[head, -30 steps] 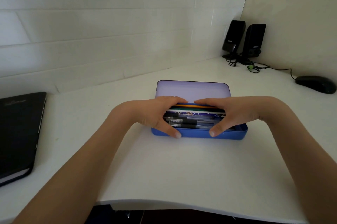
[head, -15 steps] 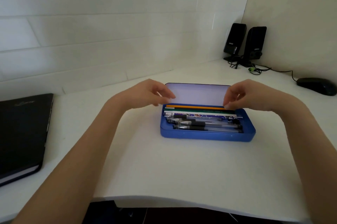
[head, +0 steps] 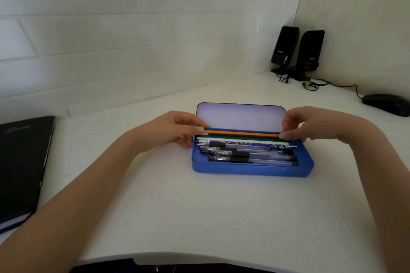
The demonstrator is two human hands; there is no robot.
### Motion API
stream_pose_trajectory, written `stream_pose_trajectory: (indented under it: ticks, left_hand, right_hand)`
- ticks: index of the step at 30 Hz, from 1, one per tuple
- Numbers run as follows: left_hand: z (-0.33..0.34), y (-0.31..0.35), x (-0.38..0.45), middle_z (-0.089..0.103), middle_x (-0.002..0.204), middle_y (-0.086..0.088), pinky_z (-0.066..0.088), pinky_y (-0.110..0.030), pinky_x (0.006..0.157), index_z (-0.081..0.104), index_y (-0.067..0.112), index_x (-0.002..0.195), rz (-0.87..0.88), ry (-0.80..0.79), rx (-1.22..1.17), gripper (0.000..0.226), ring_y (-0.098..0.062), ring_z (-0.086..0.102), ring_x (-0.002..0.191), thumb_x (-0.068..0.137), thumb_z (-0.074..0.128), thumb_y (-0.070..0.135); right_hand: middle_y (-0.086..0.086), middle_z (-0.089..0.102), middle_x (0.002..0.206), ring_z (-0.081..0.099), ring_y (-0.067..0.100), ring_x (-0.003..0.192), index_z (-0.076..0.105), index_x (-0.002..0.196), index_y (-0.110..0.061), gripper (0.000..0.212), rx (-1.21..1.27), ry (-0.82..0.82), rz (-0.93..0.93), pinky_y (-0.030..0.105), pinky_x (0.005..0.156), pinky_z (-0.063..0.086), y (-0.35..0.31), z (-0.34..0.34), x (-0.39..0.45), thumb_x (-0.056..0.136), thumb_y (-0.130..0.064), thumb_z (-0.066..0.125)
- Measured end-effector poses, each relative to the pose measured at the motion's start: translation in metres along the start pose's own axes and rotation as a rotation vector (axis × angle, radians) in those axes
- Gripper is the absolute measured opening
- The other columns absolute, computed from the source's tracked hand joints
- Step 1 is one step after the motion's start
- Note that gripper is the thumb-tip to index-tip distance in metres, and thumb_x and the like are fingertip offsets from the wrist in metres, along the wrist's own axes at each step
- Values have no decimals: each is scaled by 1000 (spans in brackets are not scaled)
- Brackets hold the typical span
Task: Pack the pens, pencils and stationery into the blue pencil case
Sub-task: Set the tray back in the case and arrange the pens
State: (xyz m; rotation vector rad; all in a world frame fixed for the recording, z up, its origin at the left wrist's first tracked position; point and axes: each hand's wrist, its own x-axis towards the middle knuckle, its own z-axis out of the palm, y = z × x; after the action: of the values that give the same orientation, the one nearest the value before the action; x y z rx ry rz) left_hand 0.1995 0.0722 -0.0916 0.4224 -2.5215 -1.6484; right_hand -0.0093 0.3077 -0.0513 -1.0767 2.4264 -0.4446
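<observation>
The blue pencil case (head: 253,171) lies on the white desk with its pale lid (head: 240,117) standing up at the back. Inside lie several clear pens (head: 250,157), an orange pencil (head: 241,133), a green one and a patterned one, side by side. My left hand (head: 175,127) pinches the lid's lower left corner, with the fingertip by the orange pencil's end and the thumb against the case's left end. At the lower right corner my right hand (head: 310,124) pinches the lid with curled fingers.
A black notebook (head: 22,161) lies at the desk's left edge. Two black speakers (head: 285,47) with cables stand in the far right corner, and a black mouse (head: 387,104) lies to their right. The desk's front edge (head: 199,257) curves close to me.
Both hands rose from pressing over the pens in the case and moved apart to the lid's two ends. The view shifted slightly.
</observation>
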Motion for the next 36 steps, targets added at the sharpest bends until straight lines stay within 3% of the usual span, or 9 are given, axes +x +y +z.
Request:
stream_pose_trajectory:
  ticks: [4, 10, 14, 19, 25, 30, 36]
  left_hand:
    - [4, -2, 5, 68, 97, 4, 51, -14, 62, 71, 22, 97, 8, 20, -31, 15, -20, 55, 83, 86, 64, 16]
    - [1, -3, 3, 69, 106, 3, 51, -18, 70, 69, 24, 102, 10, -23, -33, 24, -17, 58, 88, 78, 69, 23]
    - [2, -3, 2, 71, 101, 13, 48, -24, 73, 67, 29, 105, 38, -65, -12, 33, -9, 60, 87, 73, 69, 24]
    - [3, -1, 0, 70, 102, 14, 47, -20, 65, 65, 30, 108, 74, -100, 5, 38, -7, 58, 77, 71, 71, 20]
    - [2, -2, 1, 69, 103, 12, 47, -16, 61, 65, 29, 109, 81, -106, -2, 39, -3, 58, 74, 72, 70, 18]
    - [2, -4, 1, 68, 105, 12, 46, -18, 62, 64, 28, 111, 79, -112, 7, 41, -6, 56, 77, 72, 69, 18]
    - [1, -3, 1, 67, 105, 13, 46, -17, 62, 64, 30, 110, 78, -123, 8, 42, -2, 56, 75, 70, 69, 22]
  right_hand:
    - [6, 65, 97, 55, 14, 72, 60, 94, -17, 23, -4, -6, 6, 25, 63, 45, 0, 0, 0, 81, -35, 67]
    - [-1, 61, 103, 60, 20, 93, 59, 102, -28, 29, 34, -79, 12, 28, 74, 50, 3, -4, -5, 78, -40, 68]
    - [6, 58, 106, 57, 15, 85, 57, 101, -28, 32, 3, -96, 20, 24, 69, 48, 1, 0, -2, 74, -37, 73]
    - [11, 58, 110, 54, 16, 83, 57, 104, -25, 37, -13, -88, 19, 26, 70, 47, -1, 2, 0, 73, -37, 74]
    - [-1, 52, 112, 55, 15, 90, 55, 106, -32, 38, -4, -132, 24, 25, 72, 49, 0, -1, -4, 73, -38, 73]
    - [-1, 51, 108, 53, 12, 84, 54, 107, -30, 44, -24, -119, 30, 22, 65, 45, -4, 2, -3, 70, -41, 75]
    - [0, 54, 108, 53, 12, 84, 53, 102, -32, 43, -39, -129, 32, 24, 68, 46, -7, 5, -5, 67, -49, 73]
